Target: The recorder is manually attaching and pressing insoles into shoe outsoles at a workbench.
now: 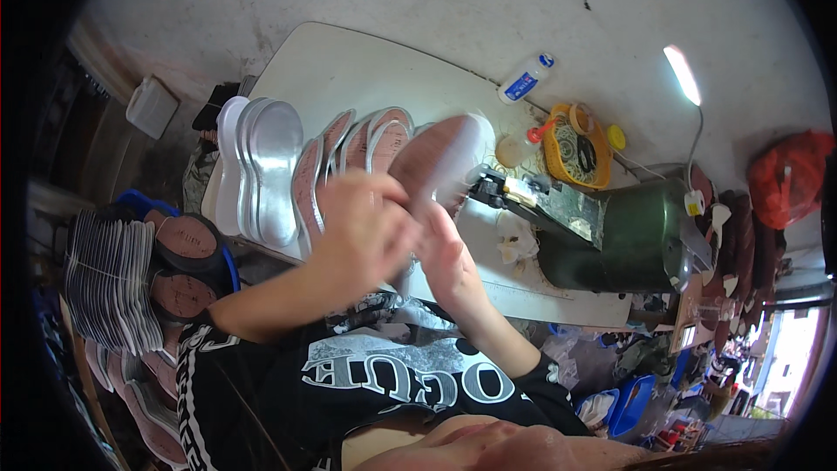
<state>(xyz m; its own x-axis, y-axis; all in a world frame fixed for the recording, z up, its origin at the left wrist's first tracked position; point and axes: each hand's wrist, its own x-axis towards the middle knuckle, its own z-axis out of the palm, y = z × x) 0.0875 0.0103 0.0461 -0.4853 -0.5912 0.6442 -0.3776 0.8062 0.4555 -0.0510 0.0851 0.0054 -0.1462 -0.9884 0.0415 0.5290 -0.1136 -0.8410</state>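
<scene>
A shoe insole (pixel 433 153), brownish pink with a pale silvery edge, is tilted up over the white table and smeared by motion. My right hand (pixel 449 257) grips its lower end from the near side. Beside it, my left hand (pixel 370 231) is blurred with its fingers bent near the insole; whether they hold it I cannot tell. Behind my hands, several pink insoles with silver rims (pixel 353 144) lie overlapping. Left of those stands a row of shiny silver insoles (pixel 275 166). A dark green machine (pixel 641 240) with a black metal head (pixel 490 187) is just right of the held insole.
At the back right are a yellow basket (pixel 598 176), a white bottle (pixel 526 80) and a lit lamp (pixel 683 74). Tied insole stacks (pixel 109 279) fill the left side. White crumpled material (pixel 516 237) lies by the machine. A red bag (pixel 792 179) hangs far right.
</scene>
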